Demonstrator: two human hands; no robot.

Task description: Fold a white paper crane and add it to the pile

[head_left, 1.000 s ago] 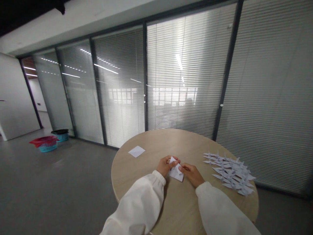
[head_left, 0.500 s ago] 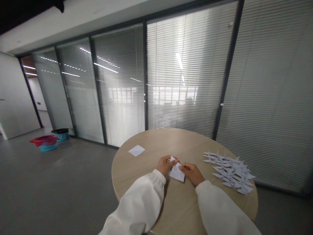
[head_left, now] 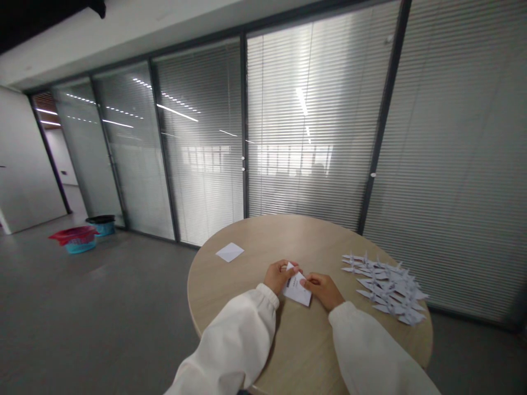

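I sit or stand, I can't tell which, at a round table (head_left: 307,345) with a pale wood-grain top. Grey floor (head_left: 135,307) shows on both sides of the table, and beyond its far edge runs a glass partition (head_left: 313,126) in dark frames, its slatted blinds lowered and ceiling lights mirrored in the panes. Well off to the table's left are a white door (head_left: 31,164) and, nearer, a blue bin with a red liner (head_left: 78,239) just beside another with a black liner (head_left: 102,225).

Toward the table's right edge lies a crowded cluster of folded paper cranes (head_left: 391,291); toward its left edge, a white paper diamond (head_left: 229,252) lies flat. Near the table's middle is the folded paper (head_left: 299,294), dark print on its face. My left hand (head_left: 280,276) pinches its upper end; my right hand (head_left: 325,289) has thumb and fingers closed on its right edge. My fingers hide parts of it.
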